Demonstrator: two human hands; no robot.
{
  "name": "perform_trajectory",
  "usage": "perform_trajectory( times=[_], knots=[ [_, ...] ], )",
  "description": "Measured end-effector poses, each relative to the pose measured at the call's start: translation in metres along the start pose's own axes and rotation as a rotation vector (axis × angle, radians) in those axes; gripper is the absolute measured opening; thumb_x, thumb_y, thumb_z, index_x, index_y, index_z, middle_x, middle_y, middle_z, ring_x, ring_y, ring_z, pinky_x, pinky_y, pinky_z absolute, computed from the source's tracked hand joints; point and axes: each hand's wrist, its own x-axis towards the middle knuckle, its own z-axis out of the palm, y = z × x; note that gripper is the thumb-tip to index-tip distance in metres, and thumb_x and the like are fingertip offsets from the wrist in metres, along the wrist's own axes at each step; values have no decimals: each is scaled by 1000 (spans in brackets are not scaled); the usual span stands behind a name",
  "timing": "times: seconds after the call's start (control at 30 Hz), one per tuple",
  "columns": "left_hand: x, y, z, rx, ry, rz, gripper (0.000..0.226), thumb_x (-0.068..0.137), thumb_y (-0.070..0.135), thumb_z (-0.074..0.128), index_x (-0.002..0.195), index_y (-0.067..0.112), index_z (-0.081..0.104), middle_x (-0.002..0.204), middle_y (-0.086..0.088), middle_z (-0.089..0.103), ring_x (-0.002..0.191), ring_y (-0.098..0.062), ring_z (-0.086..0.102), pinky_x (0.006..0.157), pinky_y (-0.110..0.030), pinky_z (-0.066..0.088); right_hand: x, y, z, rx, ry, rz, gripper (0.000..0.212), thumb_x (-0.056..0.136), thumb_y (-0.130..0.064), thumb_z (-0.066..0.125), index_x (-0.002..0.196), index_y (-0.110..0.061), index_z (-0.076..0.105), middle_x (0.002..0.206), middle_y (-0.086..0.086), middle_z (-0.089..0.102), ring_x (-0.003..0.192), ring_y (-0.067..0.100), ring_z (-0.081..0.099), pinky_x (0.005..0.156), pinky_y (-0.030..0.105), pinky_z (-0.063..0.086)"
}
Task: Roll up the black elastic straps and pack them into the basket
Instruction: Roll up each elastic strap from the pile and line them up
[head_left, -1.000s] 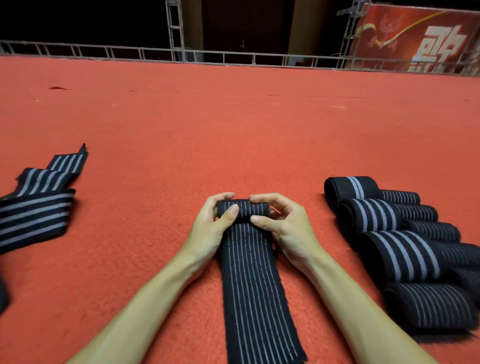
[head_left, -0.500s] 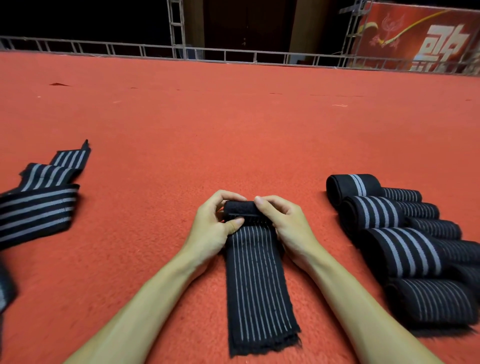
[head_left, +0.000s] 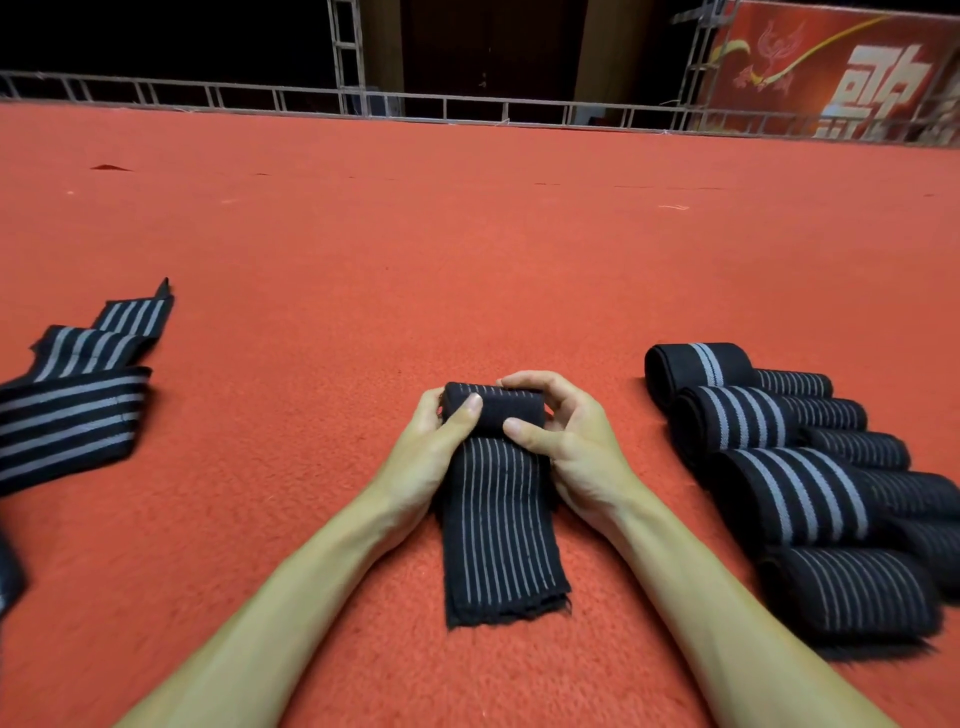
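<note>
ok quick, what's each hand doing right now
Left hand: grips the strap roll, thumb pressed on top.
Right hand: grips the same roll, fingers curled over its right end.

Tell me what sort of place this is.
Probably a stage or event hall: a wide red carpet, metal truss along its far edge, and a big banner behind.

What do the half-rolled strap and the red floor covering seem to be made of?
The half-rolled strap looks like woven elastic fabric: matt black, with thin pale lengthwise stripes and a frayed cut end. The floor covering is probably a felt-like carpet: matt red, with a fuzzy nap showing close to the camera.
</note>
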Motion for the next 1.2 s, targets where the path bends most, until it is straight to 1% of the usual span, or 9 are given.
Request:
perform_trajectory(
  times=[0.13,0.3,0.47,0.53,0.63,0.77,0.87,1.0,1.2],
  knots=[
    [-2,1,-1,-25,-51,61,34,77,27,61,107,15,54,94,-3,67,85,-13,63,78,-27,52,0,-3,-1,8,-7,-17,50,65,4,72,112,-11,61,109,2,66,99,19,62,84,32,52],
    [-2,2,-8,7,-65,134,28,89,0,56,106,23,57,99,-3,61,92,-14,57,84,-32,48,0,-2,-2,-51,36,78,46,69,-13,77,113,-19,65,107,6,66,94,21,64,85,43,53],
    [-4,4,-11,5,-78,148,50,87,-15,50,94,32,64,94,0,60,87,-15,55,76,-28,49,0,1,5,-322,105,76,35,85,-52,61,100,-21,67,85,-9,66,62,-3,57,52,11,41],
    [-5,7,-10,7,-85,122,52,84,-18,46,92,29,64,96,-1,58,85,-15,55,69,-24,48,-1,4,7,-522,145,53,38,84,-60,56,95,-26,67,75,-16,65,65,-3,57,56,15,39],
    [-6,11,-10,-51,-88,41,42,80,-15,44,91,22,62,92,-2,56,70,-9,53,53,-17,40,-1,3,8,-477,175,28,21,87,-42,65,93,-22,70,79,-11,66,73,3,57,64,23,39],
    [-5,9,-13,-120,-174,6,41,72,11,58,111,24,64,98,-3,60,86,-15,54,70,-25,39,-1,-1,5,-291,134,14,25,75,-29,75,97,-18,69,89,-7,67,85,10,59,75,27,47],
    [-4,8,-9,-162,-120,-25,54,75,23,68,127,20,53,102,0,63,85,-5,63,70,-17,50,-3,-3,4,-218,117,4,30,69,-22,76,97,-18,67,89,-8,67,79,10,60,68,25,50],
    [-2,5,-4,-165,-30,-45,62,75,38,61,130,12,47,117,-7,63,97,-7,64,78,-21,51,-5,-9,4,-169,122,-21,32,74,-1,76,96,-18,62,94,3,62,59,5,54,39,17,40],
    [-3,2,-5,-35,35,41,48,74,35,66,117,15,56,104,-8,67,95,-15,65,82,-29,51,-5,-8,4,-161,63,-45,38,72,13,71,92,-19,64,101,-15,67,85,11,59,54,21,49]
  ],
)
